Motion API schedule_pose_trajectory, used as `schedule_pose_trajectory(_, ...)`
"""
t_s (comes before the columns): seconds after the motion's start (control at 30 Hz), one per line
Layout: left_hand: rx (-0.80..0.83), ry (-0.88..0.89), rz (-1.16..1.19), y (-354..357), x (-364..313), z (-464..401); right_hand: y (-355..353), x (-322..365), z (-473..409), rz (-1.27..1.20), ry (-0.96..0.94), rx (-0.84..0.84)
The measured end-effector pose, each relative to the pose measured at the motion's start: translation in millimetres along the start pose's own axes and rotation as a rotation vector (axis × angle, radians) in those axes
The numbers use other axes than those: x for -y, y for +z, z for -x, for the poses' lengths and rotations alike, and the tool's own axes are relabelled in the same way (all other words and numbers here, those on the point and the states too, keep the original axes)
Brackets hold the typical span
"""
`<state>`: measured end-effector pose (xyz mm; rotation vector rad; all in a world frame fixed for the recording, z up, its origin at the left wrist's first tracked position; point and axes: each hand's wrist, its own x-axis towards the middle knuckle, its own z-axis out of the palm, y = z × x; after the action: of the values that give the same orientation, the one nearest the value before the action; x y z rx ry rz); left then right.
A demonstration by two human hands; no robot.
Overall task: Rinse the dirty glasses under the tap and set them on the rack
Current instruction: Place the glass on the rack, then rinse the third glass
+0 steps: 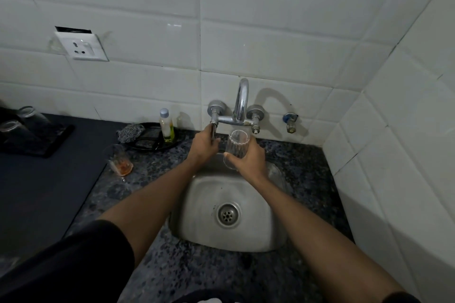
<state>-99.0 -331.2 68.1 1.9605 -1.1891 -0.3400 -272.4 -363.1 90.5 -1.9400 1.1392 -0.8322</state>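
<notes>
My right hand (248, 158) grips a clear ribbed glass (236, 143) upright over the back of the steel sink (261, 236), right below the chrome tap (241, 101). My left hand (203, 145) is wrapped round the tap's left lever handle (213, 130). I cannot see any water running. A second glass (120, 160) with orange residue at its bottom stands on the speckled counter left of the sink. At the far left, a dark rack (49, 141) holds two upturned glasses (29, 115).
A black plate (147, 144) behind the sink's left side carries a steel scrubber (130, 132) and a small bottle of yellow liquid (166, 126). A dark mat (37, 192) covers the left counter. Tiled walls close in at the back and right; a small valve (290, 122) sticks out right of the tap.
</notes>
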Motion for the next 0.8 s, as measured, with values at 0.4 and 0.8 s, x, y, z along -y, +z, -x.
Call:
schedule_pose_trajectory(0.4, 0.022, 0.039, 0.037, -6.6, 0.0, 12.2, -3.2, -0.3, 1.9, 0.052, 0.057, 0.038)
schedule_pose_trajectory(0.8, 0.081, -0.025, -0.086, -4.2, 5.3, 51.7, -3.6, -6.3, 13.7, 0.067, 0.044, 0.059)
